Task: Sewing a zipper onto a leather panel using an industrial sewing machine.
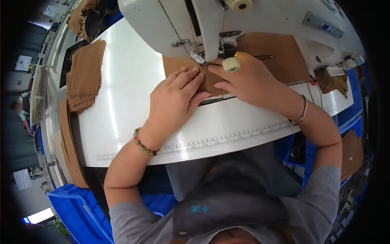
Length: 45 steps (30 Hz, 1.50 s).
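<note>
A brown fabric piece (280, 53) lies on the white table under the head of a white sewing machine (264, 18). My left hand (170, 99) rests on the piece just left of the needle area, its fingers extended close together and its thumb apart. Across from it, my right hand (250, 77) lies on the same piece, index finger stretched toward the presser foot and thumb apart below. Both sets of fingertips nearly meet in front of the needle area, which they partly hide. A narrow slot-like strip (265, 57) shows on the fabric beyond my right hand.
At the left of the table lies a stack of brown fabric pieces (86, 75). A printed ruler strip (219, 140) follows the near edge. Brown scraps (332, 83) sit at the right. Blue bins (83, 209) stand below the table, and longer brown pieces (70, 142) hang at the left.
</note>
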Motion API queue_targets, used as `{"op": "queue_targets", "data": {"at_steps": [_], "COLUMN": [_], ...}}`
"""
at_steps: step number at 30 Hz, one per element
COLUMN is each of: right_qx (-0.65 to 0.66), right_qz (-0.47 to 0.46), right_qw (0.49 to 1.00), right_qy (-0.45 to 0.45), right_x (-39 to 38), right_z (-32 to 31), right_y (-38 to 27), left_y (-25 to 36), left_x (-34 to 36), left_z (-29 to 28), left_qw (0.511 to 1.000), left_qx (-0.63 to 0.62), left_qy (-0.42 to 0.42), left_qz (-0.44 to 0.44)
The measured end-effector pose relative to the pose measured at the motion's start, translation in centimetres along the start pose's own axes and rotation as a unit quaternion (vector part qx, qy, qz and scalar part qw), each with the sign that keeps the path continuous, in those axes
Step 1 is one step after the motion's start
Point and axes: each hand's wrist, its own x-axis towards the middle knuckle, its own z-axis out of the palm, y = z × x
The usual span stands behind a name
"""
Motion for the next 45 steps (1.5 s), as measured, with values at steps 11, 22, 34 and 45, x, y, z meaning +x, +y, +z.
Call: {"op": "queue_targets", "data": {"at_steps": [11,22,34,45], "right_qx": [-0.034,-0.042,-0.017,-0.002], "right_qz": [-0.013,-0.013,0.001,0.011], "right_qw": [0.999,0.998,0.999,1.000], "right_qy": [0.018,0.053,0.041,0.029], "right_x": [-0.6,-0.4,-0.3,-0.2], "right_z": [1.5,1.9,1.6,1.3], "right_y": [0.1,0.2,0.4,0.5], "left_y": [0.1,-0.2,-0.5,-0.6], "left_x": [0.4,0.7,0.8,0.9], "left_z": [-0.3,-0.1,0.2,0.3], "left_qw": [1.000,1.000,1.000,0.999], "left_qx": [0.003,0.009,0.020,0.034], "left_qy": [-0.022,-0.024,-0.020,-0.019], "left_qz": [0.006,0.003,0.003,0.009]}}
